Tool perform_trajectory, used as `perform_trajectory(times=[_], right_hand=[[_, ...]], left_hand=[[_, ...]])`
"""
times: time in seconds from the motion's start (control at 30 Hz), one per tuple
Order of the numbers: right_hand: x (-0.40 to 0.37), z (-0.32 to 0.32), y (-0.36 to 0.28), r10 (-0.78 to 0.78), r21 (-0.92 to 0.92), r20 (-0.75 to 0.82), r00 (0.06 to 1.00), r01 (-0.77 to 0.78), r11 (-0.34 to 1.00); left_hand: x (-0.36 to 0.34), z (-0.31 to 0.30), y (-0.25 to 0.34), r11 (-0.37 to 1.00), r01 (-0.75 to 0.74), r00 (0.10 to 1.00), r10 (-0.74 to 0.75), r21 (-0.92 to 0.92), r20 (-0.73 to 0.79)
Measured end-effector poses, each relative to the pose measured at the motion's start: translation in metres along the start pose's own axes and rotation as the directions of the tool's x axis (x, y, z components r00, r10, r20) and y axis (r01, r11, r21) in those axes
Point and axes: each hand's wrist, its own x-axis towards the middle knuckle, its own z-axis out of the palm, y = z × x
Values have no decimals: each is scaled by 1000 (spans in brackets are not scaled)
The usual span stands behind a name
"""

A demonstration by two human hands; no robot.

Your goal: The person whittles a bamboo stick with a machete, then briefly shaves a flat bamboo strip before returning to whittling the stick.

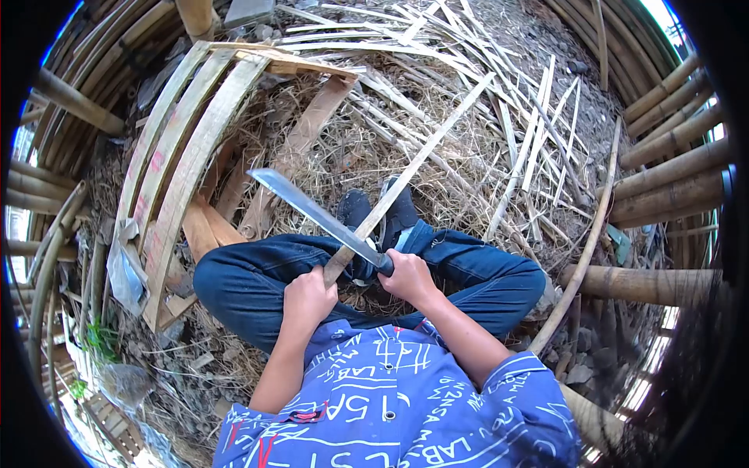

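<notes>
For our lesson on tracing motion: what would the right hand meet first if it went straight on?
Past the knife it holds, the right hand would likely meet the pale strip first; depth is unclear.

Soft daylight spreads evenly across the middle, leaving faint shadows. Openings around the bamboo poles [655,285] burn out white near two, eight and nine o'clock, edged in blue fringing. The blade [308,210] carries a pale sheen. Fisheye distortion bows the rim, corners fall black, and a dark blur smears four o'clock.
</notes>
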Motion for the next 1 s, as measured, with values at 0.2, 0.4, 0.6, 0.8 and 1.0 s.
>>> perform_trajectory(times=[0.2, 0.4, 0.6, 0.8, 1.0], right_hand=[[14, -2, 9, 17, -49, -80, 997, -21, 999], [32, -15, 25, 34, -88, -101, 994, -43, 995], [41, -12, 23, -9, -89, -152, 988, -4, 996], [44, -15, 27, 18, -132, -105, 994, -32, 991], [51, -19, 32, 45, -135, -93, 995, -58, 989]], left_hand=[[-1, -1, -1, 1000, 14, 999, -14, -5, 51], [3, 1, 0, 999, 17, 997, -14, -29, 76], [3, 0, -3, 995, 49, 994, -39, -92, 106], [1, -1, 5, 998, 58, 994, -56, -22, 92], [2, -3, 5, 998, 52, 996, -50, -26, 79]])
